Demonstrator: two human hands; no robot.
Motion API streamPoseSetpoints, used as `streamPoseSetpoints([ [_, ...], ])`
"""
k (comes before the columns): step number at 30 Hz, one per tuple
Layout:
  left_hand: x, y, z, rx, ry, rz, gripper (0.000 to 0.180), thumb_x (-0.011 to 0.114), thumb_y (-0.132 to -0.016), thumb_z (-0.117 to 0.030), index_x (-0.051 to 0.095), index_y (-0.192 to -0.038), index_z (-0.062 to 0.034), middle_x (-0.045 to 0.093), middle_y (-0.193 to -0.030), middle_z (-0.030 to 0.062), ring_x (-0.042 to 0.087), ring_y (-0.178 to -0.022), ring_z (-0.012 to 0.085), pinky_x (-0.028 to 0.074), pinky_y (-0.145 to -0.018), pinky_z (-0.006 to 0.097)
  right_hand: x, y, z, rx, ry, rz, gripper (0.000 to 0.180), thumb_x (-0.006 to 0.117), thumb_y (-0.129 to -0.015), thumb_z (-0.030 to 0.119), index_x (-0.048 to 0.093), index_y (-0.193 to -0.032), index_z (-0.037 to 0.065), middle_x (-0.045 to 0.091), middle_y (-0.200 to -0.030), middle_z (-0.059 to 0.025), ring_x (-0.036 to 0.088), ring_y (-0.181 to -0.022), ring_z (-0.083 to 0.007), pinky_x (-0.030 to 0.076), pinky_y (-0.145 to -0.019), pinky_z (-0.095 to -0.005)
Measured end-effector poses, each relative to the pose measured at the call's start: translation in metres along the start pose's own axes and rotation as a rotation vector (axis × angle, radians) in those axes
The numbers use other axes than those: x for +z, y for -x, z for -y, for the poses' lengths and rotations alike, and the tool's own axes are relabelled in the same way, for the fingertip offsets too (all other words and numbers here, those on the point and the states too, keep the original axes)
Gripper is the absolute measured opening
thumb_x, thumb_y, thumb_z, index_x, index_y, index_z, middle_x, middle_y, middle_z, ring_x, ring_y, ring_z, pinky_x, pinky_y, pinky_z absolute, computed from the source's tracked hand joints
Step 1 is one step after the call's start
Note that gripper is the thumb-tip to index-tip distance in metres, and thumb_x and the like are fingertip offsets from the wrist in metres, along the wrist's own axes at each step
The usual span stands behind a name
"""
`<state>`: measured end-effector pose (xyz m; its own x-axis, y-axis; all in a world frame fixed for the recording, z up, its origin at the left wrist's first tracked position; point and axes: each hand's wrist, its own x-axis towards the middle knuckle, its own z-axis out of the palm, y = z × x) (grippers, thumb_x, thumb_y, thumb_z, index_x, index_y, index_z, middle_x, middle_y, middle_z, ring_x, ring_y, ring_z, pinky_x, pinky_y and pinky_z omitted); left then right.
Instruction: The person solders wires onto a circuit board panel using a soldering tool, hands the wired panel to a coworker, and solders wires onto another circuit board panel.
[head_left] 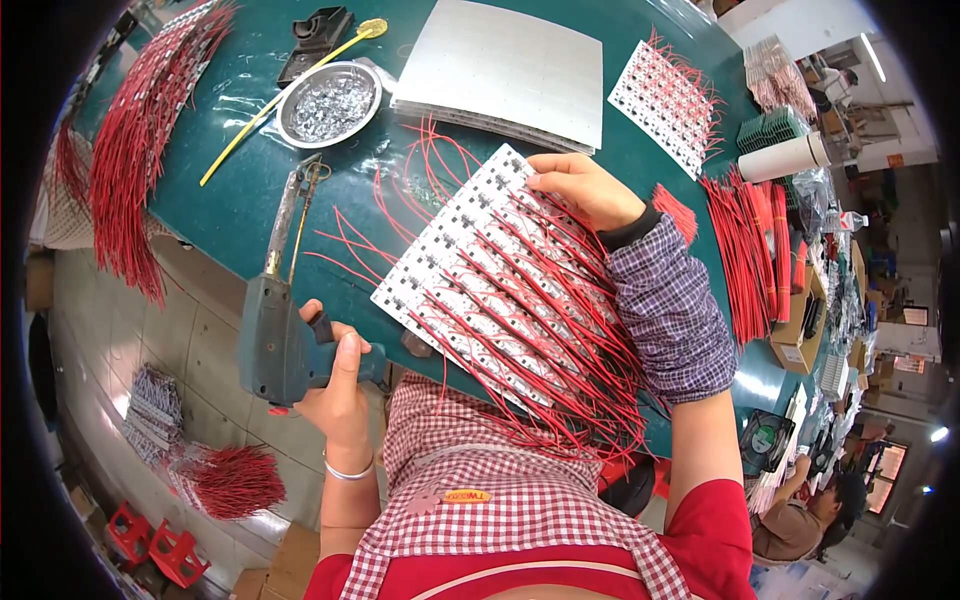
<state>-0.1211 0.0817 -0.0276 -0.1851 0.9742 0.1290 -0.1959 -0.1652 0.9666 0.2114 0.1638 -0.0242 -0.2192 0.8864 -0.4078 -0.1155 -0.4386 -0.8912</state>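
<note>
I see my left hand [335,385] wrapped around the handle of a teal soldering gun [282,330], fingers closed tight on the grip and the thumb lying up along its side. The gun's long metal tip [290,205] points away from me over the green table [240,200], which I judge keeps the hot end clear of the board and wires while it is not in use. The body of the gun hangs just off the table's near edge.

My right hand [585,185] rests on the far corner of a white LED circuit panel [470,250], fingers curled down and pinching its edge, with the thumb underneath as far as I can tell. The panel lies tilted across the table edge toward my lap, and the red wires [560,350] soldered to it trail down over my checked apron [480,490]. Holding it by the far corner seems to steady it and keep the rows of pads facing up.

Beyond the panel sits a stack of blank white panels [510,70], and left of that a round metal dish of solder scraps [330,103] with a yellow tool [285,95] lying across it. A bundle of loose red wires [745,250] lies to the right, and another wired panel [665,100] lies farther back.
</note>
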Motion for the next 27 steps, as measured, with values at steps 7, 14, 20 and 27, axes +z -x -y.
streamPoseSetpoints([
  [7, 0.003, -0.002, -0.01, 0.006, 0.023, -0.01, 0.053, 0.067, -0.086, 0.006, 0.046, -0.135, 0.0066, 0.063, -0.106, 0.0149, 0.061, -0.074, 0.0163, 0.053, -0.068, 0.031, 0.012, 0.02, 0.009, -0.094, 0.166, 0.057, 0.044, 0.065, -0.098, 0.015, 0.055, -0.135, -0.005, 0.067, -0.121, -0.0092, 0.064, -0.105, -0.0122, 0.052, -0.092, -0.0274],
  [14, -0.014, -0.007, -0.018, 0.086, 0.118, -0.038, 0.055, 0.067, -0.084, 0.01, 0.045, -0.134, -0.0006, 0.056, -0.125, 0.019, 0.06, -0.08, 0.0171, 0.054, -0.065, 0.03, 0.035, 0.085, 0.093, -0.239, 0.534, 0.06, 0.045, 0.064, -0.097, 0.008, 0.051, -0.137, -0.008, 0.065, -0.122, -0.0068, 0.059, -0.109, -0.0104, 0.049, -0.095, -0.027],
  [20, -0.038, -0.009, -0.032, 0.175, 0.177, -0.199, 0.049, 0.064, -0.086, 0.011, 0.047, -0.129, -0.0029, 0.055, -0.125, 0.0174, 0.059, -0.08, 0.0158, 0.052, -0.065, 0.027, 0.046, 0.159, 0.196, -0.232, 0.813, 0.067, 0.052, 0.066, -0.095, 0.005, 0.046, -0.141, -0.009, 0.068, -0.113, -0.0082, 0.06, -0.1, -0.008, 0.051, -0.087, -0.0246],
  [27, -0.069, -0.004, -0.037, 0.198, 0.202, -0.296, 0.042, 0.065, -0.086, 0.011, 0.051, -0.125, 0.0046, 0.058, -0.123, 0.015, 0.057, -0.077, 0.0151, 0.05, -0.063, 0.029, 0.138, 0.067, 0.179, 0.22, 1.724, 1.08, 0.059, 0.075, -0.085, 0.023, 0.056, -0.132, -0.007, 0.066, -0.12, -0.0267, 0.063, -0.113, -0.0382, 0.05, -0.098, -0.0403],
])
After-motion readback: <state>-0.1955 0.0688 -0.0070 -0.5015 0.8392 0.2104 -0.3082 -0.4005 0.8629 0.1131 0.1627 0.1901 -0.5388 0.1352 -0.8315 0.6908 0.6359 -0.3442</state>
